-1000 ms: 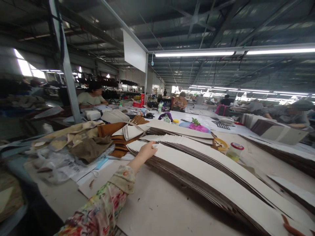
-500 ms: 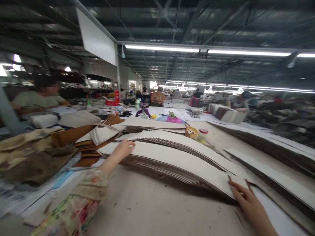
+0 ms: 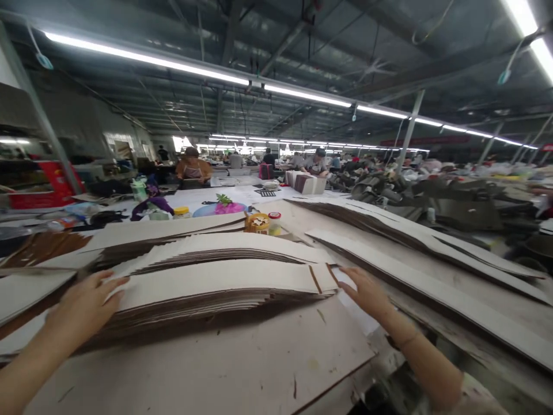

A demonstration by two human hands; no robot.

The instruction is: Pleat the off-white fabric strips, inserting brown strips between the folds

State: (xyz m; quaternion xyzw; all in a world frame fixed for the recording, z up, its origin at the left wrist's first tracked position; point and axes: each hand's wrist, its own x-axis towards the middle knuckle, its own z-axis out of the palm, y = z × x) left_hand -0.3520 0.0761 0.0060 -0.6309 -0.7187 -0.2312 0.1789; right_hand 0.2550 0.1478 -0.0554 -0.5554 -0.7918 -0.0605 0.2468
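Note:
A stack of long, slightly curved strips (image 3: 216,279), white on top with brown edges, lies in front of me. The fingers of my left hand (image 3: 86,308) are over the stack near its left part, thumb along the front edge. At the other end, my right hand (image 3: 367,294) takes the end of the top strip between thumb and fingers. Two narrow brown bands (image 3: 315,279) cross the strip near that end. Just behind lies another stack of white strips (image 3: 242,245), fanned at its left.
Beyond the strips stand a yellow tub (image 3: 258,223) and a red-lidded jar (image 3: 275,222). More long strip stacks (image 3: 389,276) lie to the right. A board (image 3: 207,369) covers the near table. Co-workers (image 3: 193,168) are farther back.
My view has turned to the right, so the stack and tubs appear farther left. My right hand has come to the strip's end, and my left hand now lies over the stack.

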